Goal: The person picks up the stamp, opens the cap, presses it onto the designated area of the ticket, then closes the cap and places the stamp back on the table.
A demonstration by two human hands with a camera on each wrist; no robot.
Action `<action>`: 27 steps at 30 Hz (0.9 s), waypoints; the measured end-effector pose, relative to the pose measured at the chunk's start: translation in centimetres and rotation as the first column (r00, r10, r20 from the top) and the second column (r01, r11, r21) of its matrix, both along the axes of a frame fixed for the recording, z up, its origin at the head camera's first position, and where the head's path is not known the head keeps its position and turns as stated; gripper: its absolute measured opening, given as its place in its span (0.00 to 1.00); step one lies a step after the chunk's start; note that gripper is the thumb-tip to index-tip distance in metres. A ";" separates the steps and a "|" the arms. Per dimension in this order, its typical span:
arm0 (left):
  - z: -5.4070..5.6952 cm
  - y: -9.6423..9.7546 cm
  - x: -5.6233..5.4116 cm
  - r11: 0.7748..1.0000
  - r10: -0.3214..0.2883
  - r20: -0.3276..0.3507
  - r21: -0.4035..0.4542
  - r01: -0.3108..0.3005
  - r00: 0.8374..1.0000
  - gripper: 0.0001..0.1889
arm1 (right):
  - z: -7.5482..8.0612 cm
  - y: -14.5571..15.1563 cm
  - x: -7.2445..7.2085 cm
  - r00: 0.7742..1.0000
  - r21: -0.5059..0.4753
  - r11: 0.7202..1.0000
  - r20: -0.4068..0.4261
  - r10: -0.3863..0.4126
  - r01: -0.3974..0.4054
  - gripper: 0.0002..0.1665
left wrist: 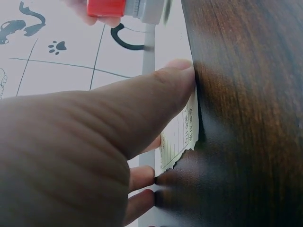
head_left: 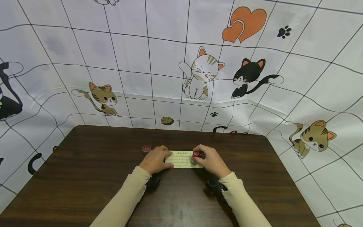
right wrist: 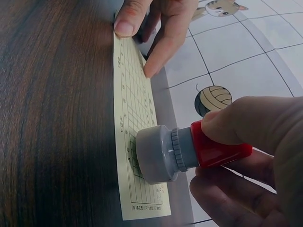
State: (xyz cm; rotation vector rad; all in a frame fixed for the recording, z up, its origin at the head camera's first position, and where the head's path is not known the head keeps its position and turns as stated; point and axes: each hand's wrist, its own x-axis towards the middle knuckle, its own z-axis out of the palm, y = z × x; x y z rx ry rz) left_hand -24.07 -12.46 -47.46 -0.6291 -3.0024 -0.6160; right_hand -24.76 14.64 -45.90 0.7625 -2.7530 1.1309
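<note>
A pale yellow printed form with a ruled grid lies flat on the table. My left hand rests on its left end, thumb pressing near the close edge, as the left wrist view also shows. My right hand pinches the red handle of a stamp between thumb and fingers. The stamp's grey round base stands on the right part of the form's grid; its face is hidden. In the left wrist view, part of the stamp's red handle shows at the top, beside the form's torn end.
A small round red cap or dish sits on the table just beyond my left hand. The dark brown wooden table has rounded far corners. White sheeting printed with cats and a grid surrounds it at the back and sides.
</note>
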 end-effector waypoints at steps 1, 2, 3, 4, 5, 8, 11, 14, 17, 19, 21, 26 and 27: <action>0.0 0.0 0.0 1.000 -0.001 0.000 -0.001 0.001 1.000 0.31 | 0.0 0.0 0.0 1.000 0.001 1.000 0.002 0.002 -0.002 0.17; 0.0 0.0 0.0 1.000 -0.002 -0.001 0.000 0.002 1.000 0.31 | -0.1 0.0 0.0 1.000 0.004 1.000 0.003 0.002 -0.002 0.17; 0.0 0.0 0.0 1.000 -0.002 -0.001 0.001 0.002 1.000 0.31 | -0.2 0.0 -0.1 1.000 0.006 1.000 0.002 0.005 -0.005 0.17; -0.1 0.0 0.0 1.000 -0.002 -0.002 0.000 0.002 1.000 0.31 | -0.2 0.0 -0.1 1.000 0.008 1.000 0.001 0.007 -0.007 0.17; -0.1 0.0 0.0 1.000 -0.003 -0.002 0.001 0.003 1.000 0.31 | -0.3 0.1 -0.1 1.000 0.010 1.000 -0.001 0.009 -0.009 0.16; -0.1 0.0 0.0 1.000 -0.002 0.000 0.000 0.002 1.000 0.30 | -0.4 0.1 -0.2 1.000 0.014 1.000 -0.002 0.015 -0.015 0.16; -0.2 0.0 -0.1 1.000 0.002 0.004 -0.003 -0.002 1.000 0.30 | -0.4 0.2 -0.1 1.000 0.021 1.000 -0.003 0.017 -0.017 0.16; -0.2 0.0 -0.1 1.000 0.005 0.008 -0.004 -0.005 1.000 0.30 | -0.3 0.2 -0.1 1.000 0.033 0.999 -0.009 0.018 -0.018 0.16; -0.2 0.0 -0.2 1.000 0.007 0.012 -0.002 -0.007 1.000 0.30 | -0.3 0.2 -0.2 1.000 0.037 0.999 -0.010 0.027 -0.026 0.15; -0.2 0.0 -0.2 1.000 0.008 0.011 0.000 -0.008 1.000 0.30 | -0.3 0.2 -0.2 0.999 0.035 0.999 -0.007 0.033 -0.033 0.15; -0.2 0.0 -0.2 1.000 0.010 0.011 0.001 -0.010 1.000 0.30 | -0.4 0.2 -0.3 0.999 0.036 0.999 -0.001 0.037 -0.037 0.15; -0.2 0.1 -0.1 1.000 0.012 0.011 0.003 -0.012 1.000 0.30 | -0.4 0.3 -0.3 0.999 0.050 0.998 0.022 0.042 -0.043 0.22; -0.1 0.1 -0.1 1.000 0.011 0.011 0.004 -0.011 1.000 0.30 | -0.3 0.3 -0.3 0.999 0.050 0.998 0.031 0.042 -0.044 0.25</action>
